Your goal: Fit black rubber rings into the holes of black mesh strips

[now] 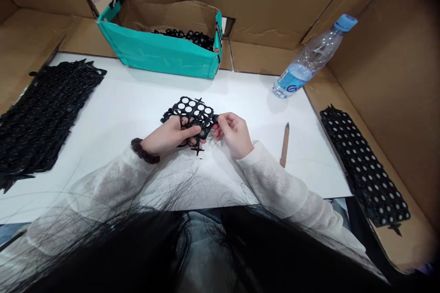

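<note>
A black plastic grid with round holes (192, 110) lies on the white table top (130, 105) in the middle. My left hand (170, 137) is closed on the grid's near edge, fingers through its holes. At the grid's right edge, my right hand (233, 132) pinches a small black piece (215, 119). Both sleeves are pale knit; a dark band circles my left wrist.
A teal cardboard box (161, 52) with black rings inside stands at the back. A heap of black grids (41, 114) lies left; a long assembled black strip (364, 165) lies right. A water bottle (309, 62) leans at the back right. A wooden stick (284, 145) lies near my right hand. Cardboard walls surround.
</note>
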{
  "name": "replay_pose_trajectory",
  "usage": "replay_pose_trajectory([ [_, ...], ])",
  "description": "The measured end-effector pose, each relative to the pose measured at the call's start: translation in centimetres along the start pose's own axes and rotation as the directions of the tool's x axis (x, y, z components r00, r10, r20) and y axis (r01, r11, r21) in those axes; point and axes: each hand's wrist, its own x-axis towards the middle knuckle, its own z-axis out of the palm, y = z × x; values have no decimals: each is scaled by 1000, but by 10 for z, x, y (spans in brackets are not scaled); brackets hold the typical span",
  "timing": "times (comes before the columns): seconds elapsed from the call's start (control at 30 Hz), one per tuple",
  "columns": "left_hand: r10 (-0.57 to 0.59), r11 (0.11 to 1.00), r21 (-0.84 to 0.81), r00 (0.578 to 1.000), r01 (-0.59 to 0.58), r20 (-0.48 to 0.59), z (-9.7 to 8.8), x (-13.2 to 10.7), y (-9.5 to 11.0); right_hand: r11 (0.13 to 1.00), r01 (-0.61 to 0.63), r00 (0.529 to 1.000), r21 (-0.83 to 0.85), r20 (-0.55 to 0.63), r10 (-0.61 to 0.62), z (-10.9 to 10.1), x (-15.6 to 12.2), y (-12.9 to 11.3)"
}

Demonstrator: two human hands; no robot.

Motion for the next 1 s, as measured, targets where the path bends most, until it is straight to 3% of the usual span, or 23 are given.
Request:
replay_pose_trajectory([
  [0.1,-15,999,38,1000,15,23,-2,1,-2,1000,24,997,-17,-70,-25,-6,6,3],
  [0.17,-34,995,90,999,30,37,-4,0,-1,998,56,980,6,-193,-54,-16,14,5],
  [0.27,46,983,175,995,-61,83,-5,-2,5,989,146,936,4,-325,-137,-28,20,1],
  [0.37,129,981,126,981,-148,142,-4,-2,8,948,281,926,-153,-216,-309,-22,10,-7],
  [0.43,119,991,52,985,-126,127,-3,-3,8,879,386,903,-280,-83,-422,-10,-3,-10],
  [0.57,83,996,10,995,-84,59,-2,-2,2,784,458,883,-419,111,-456,5,-18,-7],
  [0.7,75,994,74,996,-78,50,-3,1,-1,828,416,909,-375,147,-390,4,-14,2],
  [0.87,83,983,169,992,-67,-90,-3,2,-1,894,341,939,-290,139,-313,3,-10,4],
  [1.0,111,977,194,987,-87,-116,-3,1,-2,868,370,929,-332,115,-352,4,-12,1],
])
